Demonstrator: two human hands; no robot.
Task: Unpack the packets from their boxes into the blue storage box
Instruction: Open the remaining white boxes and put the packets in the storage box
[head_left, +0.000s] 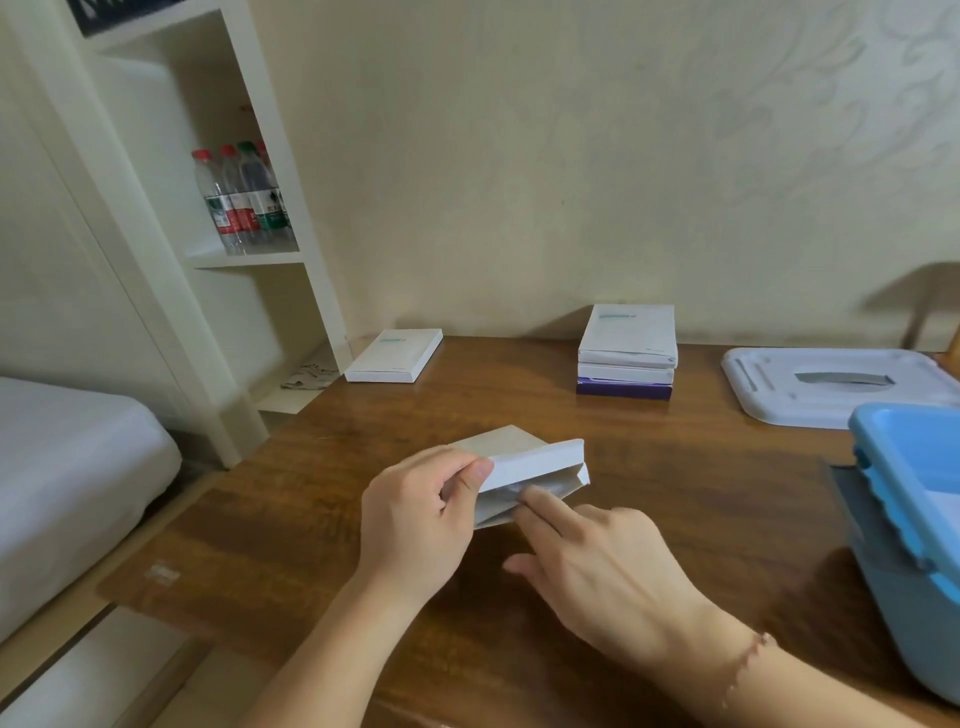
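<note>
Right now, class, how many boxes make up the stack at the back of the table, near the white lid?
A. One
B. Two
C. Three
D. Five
C: the stack shows three layers, two white boxes on a dark purple one, left of the white lid on the table.

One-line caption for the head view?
Left hand holds an open white box; right hand reaches into it.
</note>
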